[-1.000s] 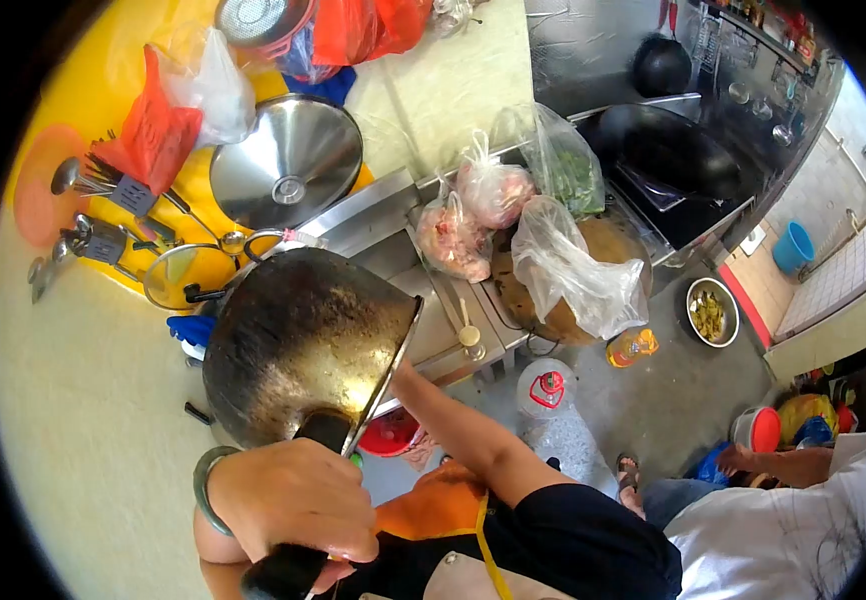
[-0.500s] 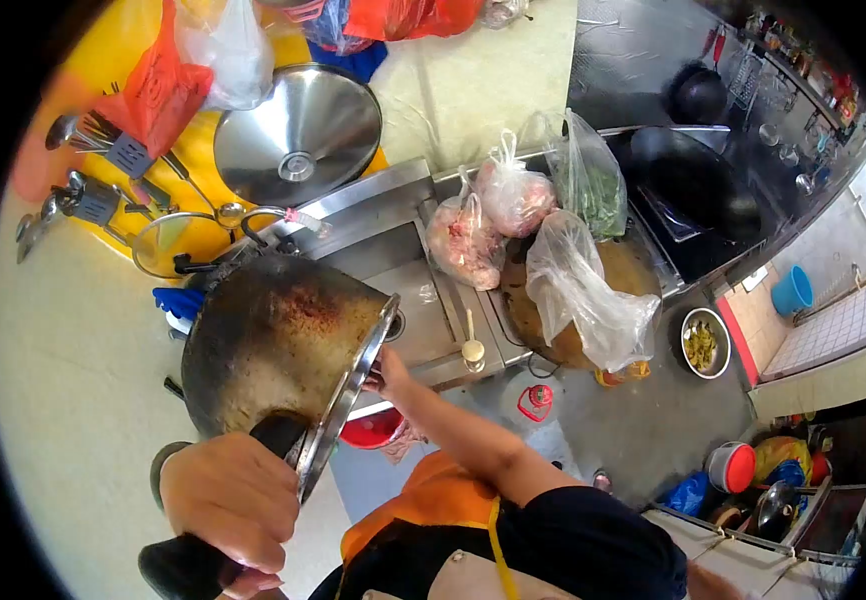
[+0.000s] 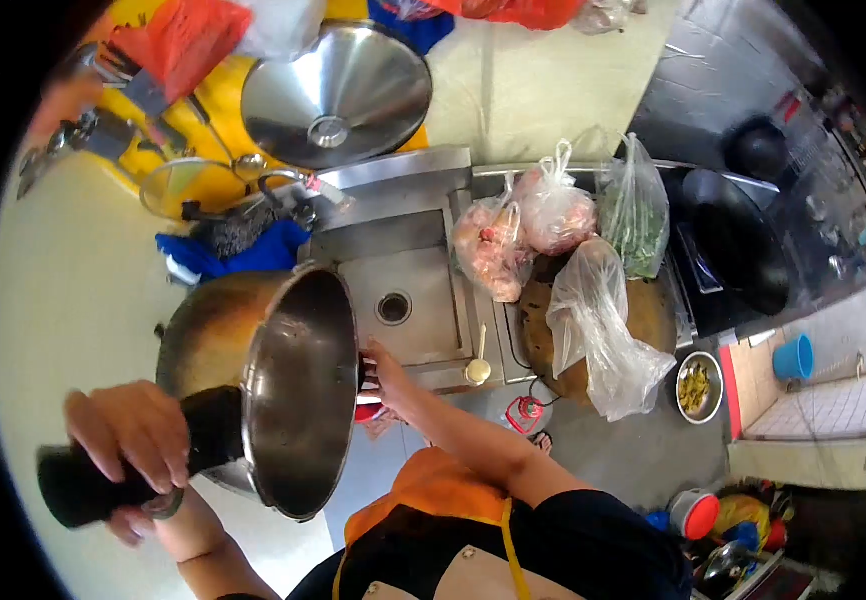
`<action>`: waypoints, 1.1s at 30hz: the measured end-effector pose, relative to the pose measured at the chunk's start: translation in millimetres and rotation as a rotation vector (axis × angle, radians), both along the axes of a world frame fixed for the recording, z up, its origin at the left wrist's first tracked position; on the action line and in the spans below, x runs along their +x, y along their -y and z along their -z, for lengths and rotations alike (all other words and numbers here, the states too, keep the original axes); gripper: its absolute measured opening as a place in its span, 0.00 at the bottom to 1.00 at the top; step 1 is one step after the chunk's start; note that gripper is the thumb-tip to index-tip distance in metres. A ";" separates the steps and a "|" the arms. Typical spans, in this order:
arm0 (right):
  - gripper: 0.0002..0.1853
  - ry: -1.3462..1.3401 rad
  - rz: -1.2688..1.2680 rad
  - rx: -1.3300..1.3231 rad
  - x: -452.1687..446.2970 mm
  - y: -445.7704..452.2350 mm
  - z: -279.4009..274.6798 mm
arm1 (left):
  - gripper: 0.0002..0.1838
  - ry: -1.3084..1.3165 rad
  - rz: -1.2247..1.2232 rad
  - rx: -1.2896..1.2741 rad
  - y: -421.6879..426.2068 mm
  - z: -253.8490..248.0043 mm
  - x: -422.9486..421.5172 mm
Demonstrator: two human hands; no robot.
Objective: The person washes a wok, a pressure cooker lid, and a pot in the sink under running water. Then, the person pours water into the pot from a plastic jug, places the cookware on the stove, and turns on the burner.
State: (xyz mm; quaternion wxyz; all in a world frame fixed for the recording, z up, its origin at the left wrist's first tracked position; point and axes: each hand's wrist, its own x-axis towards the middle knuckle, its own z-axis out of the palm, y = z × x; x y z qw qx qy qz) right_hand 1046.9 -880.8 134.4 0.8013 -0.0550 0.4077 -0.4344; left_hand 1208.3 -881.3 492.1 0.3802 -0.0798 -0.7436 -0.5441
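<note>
A metal pressure cooker pot (image 3: 303,390), scorched brown outside and without a lid, is tipped on its side left of the sink. Its mouth faces right and toward me, and the inside that shows is bare grey metal. My left hand (image 3: 133,440), slightly blurred, is closed around the long black handle (image 3: 215,425). At the far side of the rim, my right hand (image 3: 383,375) grips the pot by a dark short handle, partly hidden by the fingers. The steel sink (image 3: 403,265) with its drain lies beyond my right hand.
Bags of raw meat (image 3: 493,245), a bag of greens (image 3: 635,215) and a crumpled plastic bag (image 3: 608,330) rest by a round board (image 3: 653,310). A wok (image 3: 738,240) sits at right. A large steel lid (image 3: 338,95) and a blue cloth (image 3: 228,255) lie behind.
The pot has turned so its open mouth now shows, where before its scorched outside faced me. My left hand has moved left with the handle. The camera view has shifted, uncovering the sink drain.
</note>
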 end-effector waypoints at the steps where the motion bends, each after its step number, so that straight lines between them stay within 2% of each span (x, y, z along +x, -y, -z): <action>1: 0.32 0.056 -0.030 0.060 -1.2 -4.9 5.5 | 0.25 -0.061 -0.128 0.070 -9.8 2.7 -2.4; 4: 0.31 0.147 -0.141 -0.004 -11.9 -34.3 34.8 | 0.27 -0.145 -0.400 0.174 -37.7 8.7 -18.6; 6: 0.29 0.051 -0.243 0.039 -30.5 -55.9 51.4 | 0.27 -0.128 -0.575 0.186 -62.4 15.5 -33.2; 8: 0.28 -0.012 -0.303 0.065 -57.5 -89.3 54.8 | 0.24 -0.122 -0.624 0.258 -89.0 27.8 -55.3; 9: 0.26 -0.007 -0.373 0.046 -73.9 -105.4 73.9 | 0.24 -0.101 -0.673 0.270 -104.1 34.6 -67.8; 10: 0.25 -0.017 -0.385 0.156 -85.7 -115.4 79.6 | 0.24 -0.081 -0.717 0.270 -116.1 41.4 -78.2; 12: 0.26 -0.065 -0.479 0.177 -107.8 -136.7 103.8 | 0.22 -0.027 -0.706 0.298 -137.9 56.7 -94.0; 15: 0.26 -0.008 -0.575 0.178 -137.3 -168.4 134.2 | 0.22 -0.128 -0.853 0.414 -173.2 89.1 -123.5; 18: 0.23 -0.032 -0.553 0.324 -147.3 -203.0 181.6 | 0.22 -0.197 -1.057 0.552 -206.7 120.4 -145.8; 19: 0.21 -0.011 -0.523 0.359 -153.3 -206.7 158.4 | 0.21 -0.217 -1.095 0.595 -215.3 131.0 -148.7; 22: 0.19 -0.354 -0.618 0.474 -163.2 -222.8 178.6 | 0.18 -0.302 -1.181 0.682 -242.8 174.2 -147.9; 26: 0.20 -0.278 -0.577 0.468 -183.9 -252.9 256.2 | 0.16 -0.438 -1.390 0.812 -284.3 231.5 -134.8; 27: 0.22 -0.237 -0.619 0.391 -193.4 -265.2 306.3 | 0.16 -0.485 -1.460 0.837 -295.7 247.8 -131.6; 31: 0.24 -0.513 -0.657 0.399 -195.2 -262.4 356.5 | 0.10 -0.763 -1.677 0.970 -361.3 324.7 -113.4; 33: 0.27 -0.673 -0.654 0.345 -187.0 -256.6 388.6 | 0.11 -0.951 -1.788 1.109 -405.9 372.4 -95.7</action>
